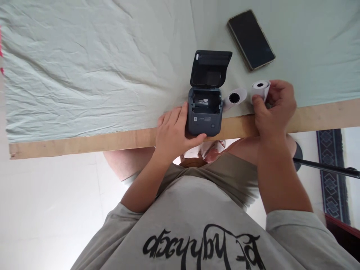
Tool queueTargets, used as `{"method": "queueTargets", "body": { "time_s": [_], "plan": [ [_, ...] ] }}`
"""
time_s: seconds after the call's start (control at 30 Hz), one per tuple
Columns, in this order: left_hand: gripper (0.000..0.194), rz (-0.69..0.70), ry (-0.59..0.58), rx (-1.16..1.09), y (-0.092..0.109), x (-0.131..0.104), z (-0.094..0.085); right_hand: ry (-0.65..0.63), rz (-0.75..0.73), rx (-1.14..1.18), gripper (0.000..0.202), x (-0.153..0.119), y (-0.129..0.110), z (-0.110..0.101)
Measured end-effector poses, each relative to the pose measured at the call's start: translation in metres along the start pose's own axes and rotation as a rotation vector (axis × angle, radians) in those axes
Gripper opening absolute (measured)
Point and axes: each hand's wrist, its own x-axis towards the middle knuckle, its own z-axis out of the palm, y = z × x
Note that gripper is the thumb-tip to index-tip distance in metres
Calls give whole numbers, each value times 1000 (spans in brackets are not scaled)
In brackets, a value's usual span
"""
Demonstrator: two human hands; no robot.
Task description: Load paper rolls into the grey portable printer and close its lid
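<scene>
A small dark label printer (205,112) stands at the table's front edge with its lid (211,69) swung up. Its paper bay looks bare inside, with a small white sticker on the back wall. My left hand (173,129) rests against the printer's left side, fingers stretched out and the thumb along its front edge. Between the thumb and fingers of my right hand (274,107) is a white paper roll (259,90), its loose end sticking out at the right. A second paper roll (234,98), with a dark core, lies between the printer and my right hand.
A black smartphone (251,40) lies farther back on the right. Pale green cloth (112,67) covers the table, with a bare wooden strip (84,143) along the front edge. Below are my legs, a black bar (329,167) and a patterned dark mat (333,172).
</scene>
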Motion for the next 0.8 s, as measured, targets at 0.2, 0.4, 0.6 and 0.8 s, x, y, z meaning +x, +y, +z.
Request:
{"method": "queueTargets", "body": {
  "time_s": [0.2, 0.4, 0.6, 0.8],
  "plan": [
    [92, -7, -2, -11, 1, 0, -2, 102, -113, -9, 33, 3, 5, -3],
    [93, 8, 15, -36, -1, 0, -1, 20, -371, -61, 33, -11, -43, -4],
    [95, -2, -4, -48, -1, 0, -1, -357, -593, -131, 26, -17, -94, 21],
    [97, 5, -1, -57, -1, 1, 0, -415, -491, -101, 29, -14, -94, 28]
  ]
}}
